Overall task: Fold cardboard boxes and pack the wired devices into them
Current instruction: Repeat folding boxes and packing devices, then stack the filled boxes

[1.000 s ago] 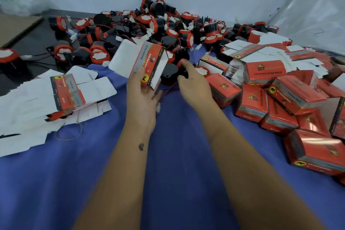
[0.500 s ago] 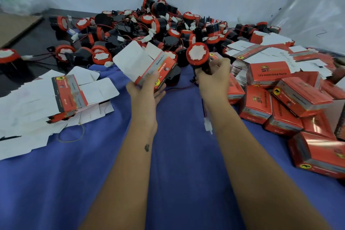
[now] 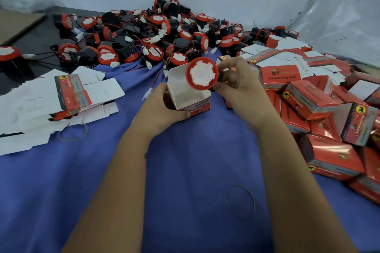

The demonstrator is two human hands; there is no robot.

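Observation:
My left hand (image 3: 162,109) grips an opened red-and-white cardboard box (image 3: 188,93) from the left and underneath, its open mouth facing up and towards me. My right hand (image 3: 239,86) holds a wired device (image 3: 202,73) with a round red rim and white centre, tilted at the box's upper right edge. The device's black body is hidden behind its face and my fingers. A red-black wire with a white plug (image 3: 148,93) trails to the left behind the box.
A heap of loose red-and-black wired devices (image 3: 152,35) fills the far side. Flat unfolded boxes (image 3: 61,98) lie stacked at the left. Packed red boxes (image 3: 320,113) pile up on the right. Blue cloth (image 3: 185,170) covers the table; rubber bands (image 3: 240,197) lie on it.
The left hand brought the box down and opened it from flat into shape. The right hand carried the device from above the pile to the box's mouth.

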